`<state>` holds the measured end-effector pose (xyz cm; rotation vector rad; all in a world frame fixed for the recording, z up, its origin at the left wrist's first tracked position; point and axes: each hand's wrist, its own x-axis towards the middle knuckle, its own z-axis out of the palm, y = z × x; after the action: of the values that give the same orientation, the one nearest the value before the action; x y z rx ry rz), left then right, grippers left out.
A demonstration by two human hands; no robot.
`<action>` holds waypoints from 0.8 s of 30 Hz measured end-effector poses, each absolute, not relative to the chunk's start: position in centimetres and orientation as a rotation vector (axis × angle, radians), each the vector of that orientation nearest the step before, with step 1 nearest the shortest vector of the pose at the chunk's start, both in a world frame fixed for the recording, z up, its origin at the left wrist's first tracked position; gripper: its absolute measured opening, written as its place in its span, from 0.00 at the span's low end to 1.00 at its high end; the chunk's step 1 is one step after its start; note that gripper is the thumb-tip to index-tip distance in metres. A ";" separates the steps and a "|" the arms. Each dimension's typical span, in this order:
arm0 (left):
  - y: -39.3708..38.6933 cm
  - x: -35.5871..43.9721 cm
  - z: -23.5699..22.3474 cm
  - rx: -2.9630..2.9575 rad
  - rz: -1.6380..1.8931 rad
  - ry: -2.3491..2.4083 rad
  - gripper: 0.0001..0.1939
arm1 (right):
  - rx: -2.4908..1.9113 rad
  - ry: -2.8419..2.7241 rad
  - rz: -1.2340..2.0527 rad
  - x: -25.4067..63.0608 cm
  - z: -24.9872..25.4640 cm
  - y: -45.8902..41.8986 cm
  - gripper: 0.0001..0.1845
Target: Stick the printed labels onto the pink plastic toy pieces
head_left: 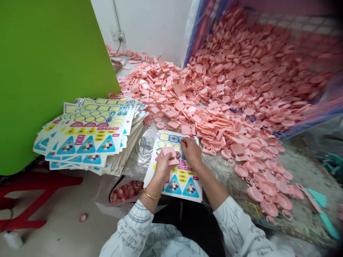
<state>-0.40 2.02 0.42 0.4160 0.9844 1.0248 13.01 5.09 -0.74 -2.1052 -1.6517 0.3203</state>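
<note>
My left hand [163, 166] is closed on a small pink square plastic piece [170, 155], held just above a sticker sheet [184, 182] on my lap. My right hand [190, 150] rests on the upper part of that sheet, its fingertips pinched together at a sticker near the top edge. What they pinch is too small to make out. A gold bangle [150, 195] circles my left wrist.
A fanned stack of sticker sheets [93, 132] lies to the left beside a green panel [45, 71]. A big heap of pink plastic pieces [227, 82] fills the floor ahead and right. A bag of pink round parts [125, 191] sits by my left knee. A red stool [37, 192] stands at left.
</note>
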 end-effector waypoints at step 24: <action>1.6 -1.1 0.5 0.392 1.017 0.872 0.16 | -1.651 -1.157 0.527 14.4 4.5 5.6 0.23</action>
<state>-1.08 1.56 0.47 0.3919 0.8722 1.0172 14.44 5.61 4.53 -1.6515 -1.1575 0.5274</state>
